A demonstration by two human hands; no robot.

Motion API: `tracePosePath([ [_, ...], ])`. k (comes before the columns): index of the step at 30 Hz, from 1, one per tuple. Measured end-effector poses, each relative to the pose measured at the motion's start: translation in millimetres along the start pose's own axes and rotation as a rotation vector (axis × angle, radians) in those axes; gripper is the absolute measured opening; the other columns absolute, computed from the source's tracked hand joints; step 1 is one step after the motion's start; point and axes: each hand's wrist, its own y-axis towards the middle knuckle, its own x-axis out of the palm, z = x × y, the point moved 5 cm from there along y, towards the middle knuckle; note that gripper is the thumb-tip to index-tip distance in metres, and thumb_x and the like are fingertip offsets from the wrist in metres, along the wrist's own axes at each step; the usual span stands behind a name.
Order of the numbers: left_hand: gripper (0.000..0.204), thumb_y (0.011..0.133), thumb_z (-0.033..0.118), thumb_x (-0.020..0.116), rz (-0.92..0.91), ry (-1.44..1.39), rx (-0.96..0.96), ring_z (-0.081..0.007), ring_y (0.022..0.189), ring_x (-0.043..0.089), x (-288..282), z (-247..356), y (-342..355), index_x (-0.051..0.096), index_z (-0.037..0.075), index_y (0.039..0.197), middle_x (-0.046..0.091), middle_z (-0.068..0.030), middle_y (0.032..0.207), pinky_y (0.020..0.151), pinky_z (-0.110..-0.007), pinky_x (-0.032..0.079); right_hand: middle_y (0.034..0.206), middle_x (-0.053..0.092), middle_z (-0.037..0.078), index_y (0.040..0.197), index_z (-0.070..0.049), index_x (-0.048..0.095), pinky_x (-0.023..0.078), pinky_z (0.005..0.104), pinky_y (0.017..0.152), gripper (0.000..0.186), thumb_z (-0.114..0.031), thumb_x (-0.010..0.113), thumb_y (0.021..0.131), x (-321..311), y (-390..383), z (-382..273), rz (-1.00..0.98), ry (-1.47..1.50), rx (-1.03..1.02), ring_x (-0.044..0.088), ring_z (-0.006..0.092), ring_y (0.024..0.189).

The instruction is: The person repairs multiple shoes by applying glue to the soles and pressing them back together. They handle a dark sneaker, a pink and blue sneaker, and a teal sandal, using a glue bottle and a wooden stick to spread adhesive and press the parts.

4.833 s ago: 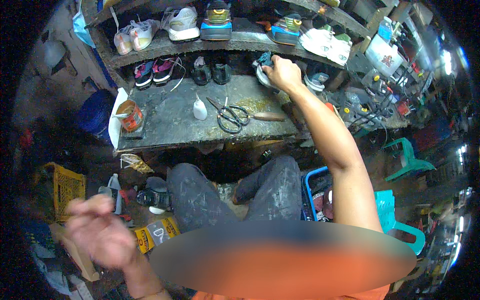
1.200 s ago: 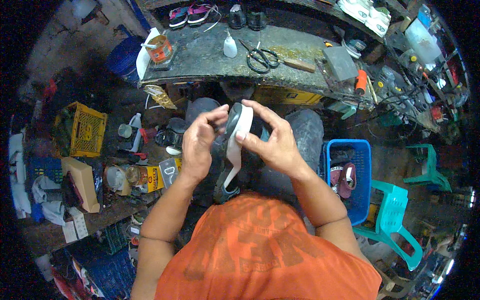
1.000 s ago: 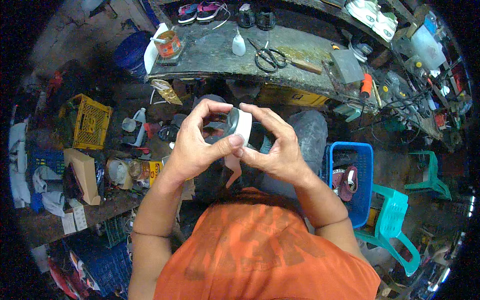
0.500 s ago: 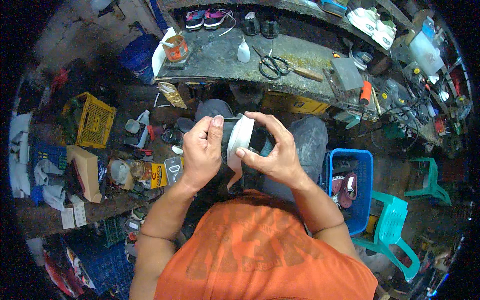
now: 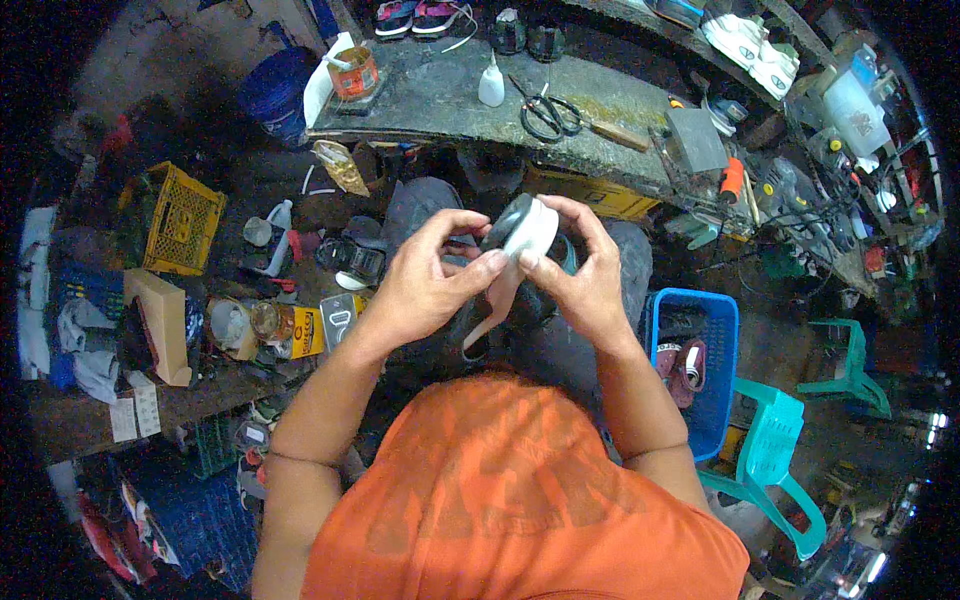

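In front of my lap I hold what looks like a dark shoe with a white sole, tilted so that the pale sole edge faces up. My left hand grips its left side, the thumb pressed on the edge and the fingers curled partly out of sight. On the other side my right hand has its fingers round the far end and its thumb on the white edge. A thin tan strip hangs loose from the shoe toward my shirt.
Ahead, the workbench bears a white squeeze bottle, black scissors, a wooden-handled tool and an orange tin. A blue basket with shoes and a green chair stand right. A yellow crate lies left.
The shoe has risen and moved slightly right, turning so its dark side shows more. My left hand has shifted from an upright thumb grip to its thumb lying along the sole edge.
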Motion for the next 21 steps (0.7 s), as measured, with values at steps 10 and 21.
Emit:
tracePosePath([
  [10,0.037,0.11,0.034,0.047,0.046,-0.51,-0.511,-0.02,0.083,0.072,25,-86,28,0.064,0.001,0.11,0.072,-0.0106,0.099,0.069,-0.038,0.063,0.13,0.065,0.018,0.138,-0.002,0.053,0.043,0.0424,0.11,0.08,-0.037,0.09,0.076,5,17,78,0.05,-0.029,0.317,0.059,0.0303,0.127],
  [21,0.037,0.11,0.034,0.046,0.193,-0.784,-0.518,-0.0194,0.086,0.073,43,-110,19,0.064,0.002,0.114,0.073,-0.0091,0.106,0.071,-0.035,0.062,0.12,0.067,0.012,0.136,-0.002,0.053,0.046,0.0382,0.106,0.082,-0.029,0.094,0.07,-7,-6,87,0.217,0.132,0.212,0.062,0.023,0.117],
])
